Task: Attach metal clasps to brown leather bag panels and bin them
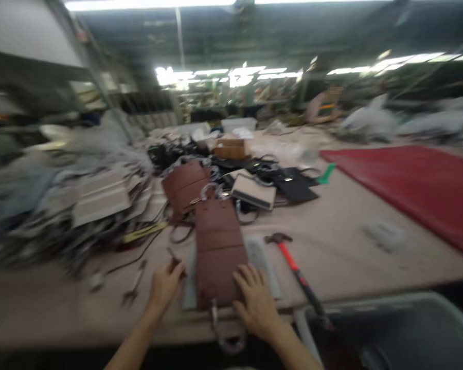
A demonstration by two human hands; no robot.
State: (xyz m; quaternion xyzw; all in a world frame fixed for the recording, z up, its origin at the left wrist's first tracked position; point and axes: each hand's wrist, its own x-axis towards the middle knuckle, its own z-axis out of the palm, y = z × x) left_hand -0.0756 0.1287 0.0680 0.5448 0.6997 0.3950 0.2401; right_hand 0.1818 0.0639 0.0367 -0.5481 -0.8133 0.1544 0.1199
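Observation:
A brown leather bag [220, 246] lies flat on a pale slab [260, 257] at the table's front edge. Its near wrapped handle [231, 345] hangs over that edge. My right hand [254, 295] rests with fingers spread on the bag's lower right part. Just left of the bag, my left hand [165, 282] is closed on a thin dark piece [173, 254], too blurred to name. A hammer [293, 264] with a red and black handle lies to the right of the slab.
Behind are another brown bag [187, 187], a black bag [295, 185] and a beige piece [253, 191]. Stacked pale panels [102, 198] fill the left side. A grey bin [386, 329] stands at lower right, red sheet material [412, 185] beyond. A person [326, 108] is far back.

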